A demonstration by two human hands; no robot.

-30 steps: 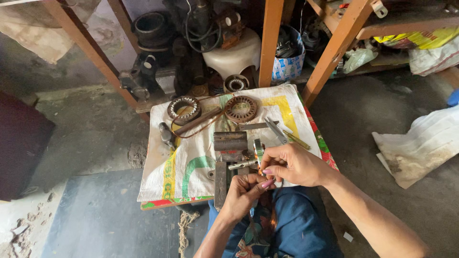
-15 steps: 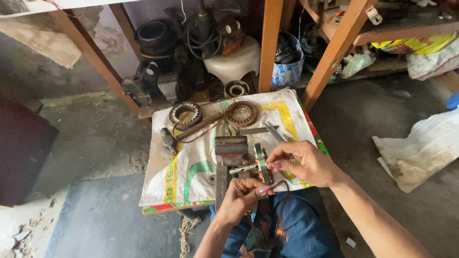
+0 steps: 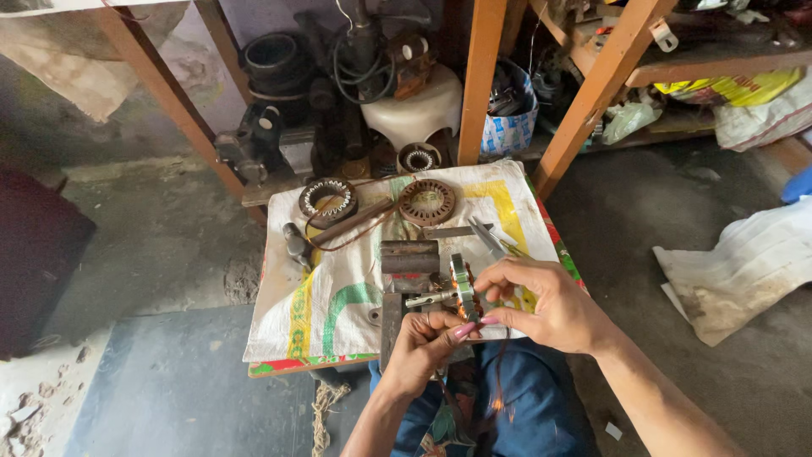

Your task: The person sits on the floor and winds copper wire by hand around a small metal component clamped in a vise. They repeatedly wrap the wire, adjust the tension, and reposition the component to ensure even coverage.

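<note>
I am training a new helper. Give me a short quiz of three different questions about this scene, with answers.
1. True or false: both hands touch the small wound part.
2. How many loose toothed metal rings lie on the sack beyond the hands?
3. What lies right of the far ring: A) pliers, B) a cup?

Key:
1. True: left hand from below, right hand from the side.
2. Two; the other is the left ring.
3. A, pliers.

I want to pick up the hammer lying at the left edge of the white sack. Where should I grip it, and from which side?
Probably grip the hammer by its wooden handle, coming from above. The handle lies flat on the sack, slanting toward the metal ring, and is long and bare; the head at the sack's left edge looks short and heavy.
</note>
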